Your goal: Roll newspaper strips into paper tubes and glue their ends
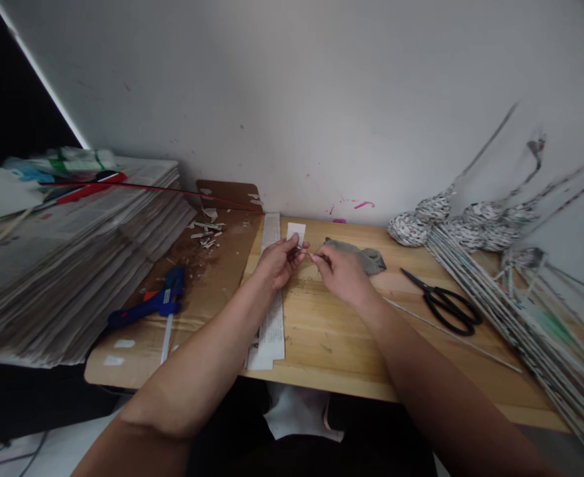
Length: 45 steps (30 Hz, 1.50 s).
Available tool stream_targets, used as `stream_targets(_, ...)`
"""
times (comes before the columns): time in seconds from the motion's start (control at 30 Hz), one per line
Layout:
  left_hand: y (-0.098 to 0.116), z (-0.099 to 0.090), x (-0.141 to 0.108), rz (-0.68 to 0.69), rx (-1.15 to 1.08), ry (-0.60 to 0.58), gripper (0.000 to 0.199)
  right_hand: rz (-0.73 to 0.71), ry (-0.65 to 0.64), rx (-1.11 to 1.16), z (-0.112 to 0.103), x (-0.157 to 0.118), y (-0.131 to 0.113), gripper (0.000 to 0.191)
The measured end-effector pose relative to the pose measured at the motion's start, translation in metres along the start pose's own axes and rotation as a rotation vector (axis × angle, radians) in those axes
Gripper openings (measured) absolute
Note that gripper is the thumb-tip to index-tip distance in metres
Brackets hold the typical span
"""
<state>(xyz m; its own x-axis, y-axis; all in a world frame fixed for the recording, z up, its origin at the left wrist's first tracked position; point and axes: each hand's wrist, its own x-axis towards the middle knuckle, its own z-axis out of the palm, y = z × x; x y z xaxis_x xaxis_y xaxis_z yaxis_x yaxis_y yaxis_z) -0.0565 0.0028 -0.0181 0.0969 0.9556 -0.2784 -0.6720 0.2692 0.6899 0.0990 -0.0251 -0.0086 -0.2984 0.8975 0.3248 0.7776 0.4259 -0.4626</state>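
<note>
My left hand [278, 262] is closed on a small white paper strip [296, 229], whose upper end sticks up past the thumb. Just to its right, my right hand [342, 270] pinches the end of a thin stick-like piece [311, 255] that reaches across to the left fingers. Both hands are held over the wooden table [322, 358]. Beneath my left hand and forearm lie long flat newspaper strips [272, 331]. A crumpled grey cloth [371, 261] rests behind my right hand.
Black-handled scissors [445, 308] and a thin rod [455, 334] lie at right, beside a bundle of rolled paper tubes [500, 318] and woven paper balls [408, 229]. At left are a blue glue gun [165, 298], paper scraps [207, 232] and a tall newspaper stack [73, 271].
</note>
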Motion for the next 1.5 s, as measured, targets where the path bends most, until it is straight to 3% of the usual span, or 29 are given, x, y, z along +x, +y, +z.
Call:
stream_targets(0.17,-0.0002,0.001,-0.0007,-0.011,0.005,-0.002,0.014,0.046,-0.071,0.016,0.0009,0.0004,0.0019,0.022)
stream_targets(0.3,0.0001,0.0009,-0.0001,0.0,-0.007,0.01,0.013,0.008,-0.002,0.009,0.0009,-0.0007,0.0012,0.015)
stream_targets(0.5,0.0,-0.0002,0.0006,0.004,0.003,0.007,0.013,0.03,-0.085,-0.045,-0.0002,-0.0004,0.0001,0.028)
stream_targets(0.7,0.0009,-0.0001,0.0011,0.014,-0.014,0.005,0.014,-0.003,0.045,-0.039,-0.0019,-0.0019,-0.002,0.016)
stream_targets(0.83,0.0009,-0.0003,0.0022,0.012,-0.023,0.0,0.014,0.014,0.004,-0.144,-0.0018,-0.0015,-0.0013,0.028)
stream_targets(1.03,0.0016,-0.0006,0.0016,0.019,-0.036,-0.01,0.015,-0.005,0.059,-0.044,-0.0015,-0.0018,-0.0011,0.017)
stream_targets(1.23,0.0021,-0.0013,0.0007,0.035,-0.025,-0.015,0.013,0.051,-0.052,-0.063,-0.0009,-0.0006,-0.0008,0.03)
stream_targets(1.4,0.0021,0.0004,-0.0002,0.045,-0.032,-0.015,0.016,0.006,0.049,-0.014,0.0,-0.0016,0.0,0.019)
stream_targets(1.5,0.0022,0.0019,-0.0012,0.043,-0.033,-0.045,0.015,0.033,0.026,-0.073,-0.0005,-0.0008,0.0,0.023)
